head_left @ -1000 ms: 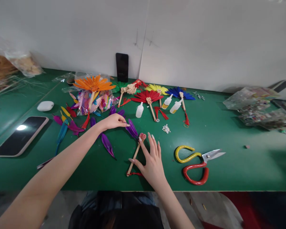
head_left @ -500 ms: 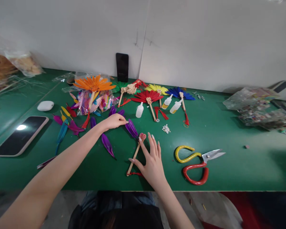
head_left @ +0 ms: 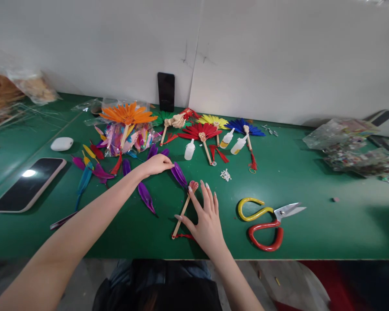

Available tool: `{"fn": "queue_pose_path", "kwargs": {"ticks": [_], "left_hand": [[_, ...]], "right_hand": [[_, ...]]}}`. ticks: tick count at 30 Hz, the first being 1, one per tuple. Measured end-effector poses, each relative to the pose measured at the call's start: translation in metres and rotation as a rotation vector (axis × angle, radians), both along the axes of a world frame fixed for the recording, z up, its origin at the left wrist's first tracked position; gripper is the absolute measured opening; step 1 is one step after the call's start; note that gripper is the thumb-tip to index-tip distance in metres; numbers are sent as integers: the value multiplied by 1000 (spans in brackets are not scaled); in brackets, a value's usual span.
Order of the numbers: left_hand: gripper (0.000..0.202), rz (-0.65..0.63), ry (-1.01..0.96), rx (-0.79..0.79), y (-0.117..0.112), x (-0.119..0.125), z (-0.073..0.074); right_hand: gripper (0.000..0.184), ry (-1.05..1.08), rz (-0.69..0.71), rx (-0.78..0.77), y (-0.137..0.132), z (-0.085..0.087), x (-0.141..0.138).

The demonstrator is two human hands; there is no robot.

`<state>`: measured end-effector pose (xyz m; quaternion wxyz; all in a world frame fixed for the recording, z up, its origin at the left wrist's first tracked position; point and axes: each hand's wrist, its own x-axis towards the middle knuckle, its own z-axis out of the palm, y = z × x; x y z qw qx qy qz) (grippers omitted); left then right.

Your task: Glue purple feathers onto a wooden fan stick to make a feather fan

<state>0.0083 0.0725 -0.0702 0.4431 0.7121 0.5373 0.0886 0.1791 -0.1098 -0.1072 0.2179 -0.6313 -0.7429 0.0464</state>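
My left hand [head_left: 155, 164] reaches across the green table [head_left: 311, 224] and pinches the base of a purple feather [head_left: 179, 174]. My right hand [head_left: 206, 219] lies open, fingers spread flat on the table, with the index finger pressing a wooden fan handle [head_left: 184, 211] that has a pink carved top and a red cord at its lower end. Another purple feather [head_left: 146, 195] lies loose between my two arms. More purple feathers [head_left: 155, 151] lie just beyond my left hand.
Yellow-and-red scissors [head_left: 266, 220] lie right of my right hand. Finished feather fans [head_left: 201, 129], glue bottles [head_left: 189, 149], white beads [head_left: 226, 175] and a bag of coloured feathers [head_left: 129, 138] sit further back. A phone [head_left: 27, 183] lies left; plastic bags [head_left: 356, 147] right.
My left hand has drawn the purple feather a little back and left. My right hand has stayed on the wooden handle.
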Motion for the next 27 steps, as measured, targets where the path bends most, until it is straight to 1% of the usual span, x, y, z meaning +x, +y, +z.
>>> {"fn": "queue_pose_path", "kwargs": {"ticks": [14,20,24,27], "left_hand": [[31,13,-2,-44,0,0,1],[34,12,0,-53,-1,-2,3],[35,42,13,-11,0,-5,10],[35,80,29,104,-1,-8,17]], "right_hand": [[72,5,-2,8,-1,-1,0],[68,3,3,16,0,-1,0],[68,-3,2,7,-1,-1,-1],[68,-4,1,7,-1,-1,-1]]}}
